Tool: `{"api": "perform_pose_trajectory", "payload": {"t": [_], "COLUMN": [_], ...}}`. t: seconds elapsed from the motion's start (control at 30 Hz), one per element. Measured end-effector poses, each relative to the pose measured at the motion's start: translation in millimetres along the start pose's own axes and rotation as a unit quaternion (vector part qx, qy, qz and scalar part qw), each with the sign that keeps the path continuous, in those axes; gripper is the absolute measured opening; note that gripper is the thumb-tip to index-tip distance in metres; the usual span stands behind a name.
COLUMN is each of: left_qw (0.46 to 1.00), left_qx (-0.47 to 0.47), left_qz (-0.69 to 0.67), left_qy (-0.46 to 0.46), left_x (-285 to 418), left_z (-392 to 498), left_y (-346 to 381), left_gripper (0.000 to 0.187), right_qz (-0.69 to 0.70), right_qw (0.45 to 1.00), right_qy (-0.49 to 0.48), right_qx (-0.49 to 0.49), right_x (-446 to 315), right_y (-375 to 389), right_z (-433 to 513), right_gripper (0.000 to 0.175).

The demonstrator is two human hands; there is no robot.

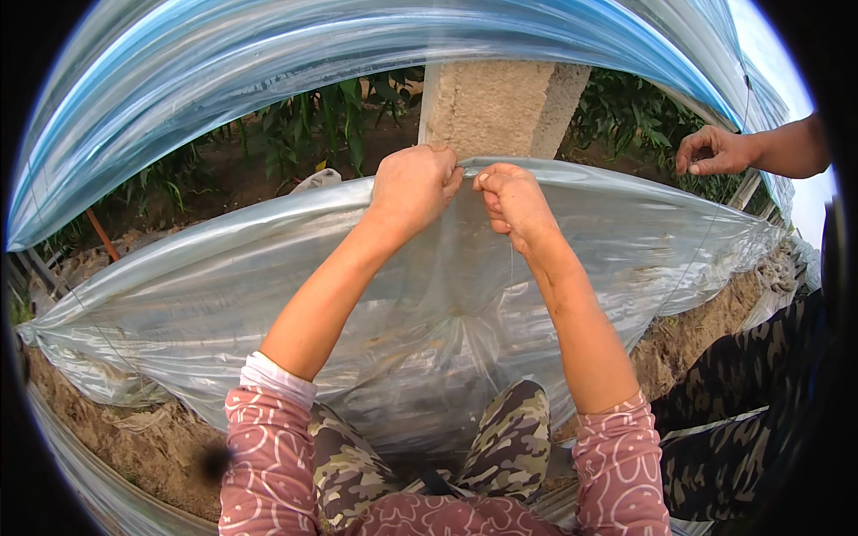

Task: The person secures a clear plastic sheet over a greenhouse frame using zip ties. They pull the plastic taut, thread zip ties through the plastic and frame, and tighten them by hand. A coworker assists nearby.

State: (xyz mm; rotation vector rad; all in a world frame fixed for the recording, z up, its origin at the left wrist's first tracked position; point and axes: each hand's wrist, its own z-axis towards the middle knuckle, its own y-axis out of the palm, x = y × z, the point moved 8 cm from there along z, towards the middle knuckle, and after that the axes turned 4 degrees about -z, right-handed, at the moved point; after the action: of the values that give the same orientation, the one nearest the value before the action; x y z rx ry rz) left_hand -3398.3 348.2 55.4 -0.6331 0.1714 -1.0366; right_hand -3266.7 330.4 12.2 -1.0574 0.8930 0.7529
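Note:
A clear plastic film sheet (402, 288) stretches across in front of me, its upper edge gathered into a rolled hem. My left hand (412, 181) is closed around that hem near the middle, knuckles up. Just to its right, my right hand (513, 201) is at the same edge with thumb and forefinger pinched together. A thin thread (512, 268) hangs below the right hand and seems to come out of its curled fingers. What the right fingertips pinch is too small to make out. Directly behind both hands rises a rough concrete post (493, 100).
Bluish plastic film (348, 40) arches overhead. Green leafy plants (315, 127) grow behind the sheet. At the right are another person's hand (717, 151) and dark camouflage trousers (737, 402). Thin cords (704, 248) cross the film at both sides. Bare soil (147, 442) borders the sheet below.

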Motion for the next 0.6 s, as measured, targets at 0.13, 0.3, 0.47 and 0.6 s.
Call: {"api": "perform_pose_trajectory", "payload": {"t": [0.13, 0.3, 0.47, 0.6], "left_qw": [1.0, 1.0, 1.0, 1.0], "left_qx": [0.001, 0.012, 0.015, 0.025], "left_qz": [-0.003, 0.005, -0.001, -0.001], "left_qy": [-0.006, -0.002, 0.005, 0.006], "left_x": [2, 6, 10, 12], "left_z": [-1, 1, 1, -1], "left_y": [0, -5, -6, -7], "left_gripper": [0.022, 0.023, 0.022, 0.022], "right_qz": [-0.283, -0.299, -0.207, -0.427], "right_qw": [0.939, 0.903, 0.965, 0.867], "right_qy": [-0.175, -0.263, -0.137, -0.241], "right_qx": [0.09, 0.161, 0.08, 0.091], "right_x": [-21, -36, -24, -34], "right_y": [-1, -3, -9, 9], "right_z": [-7, -15, -6, -13], "right_gripper": [0.012, 0.011, 0.014, 0.019]}}
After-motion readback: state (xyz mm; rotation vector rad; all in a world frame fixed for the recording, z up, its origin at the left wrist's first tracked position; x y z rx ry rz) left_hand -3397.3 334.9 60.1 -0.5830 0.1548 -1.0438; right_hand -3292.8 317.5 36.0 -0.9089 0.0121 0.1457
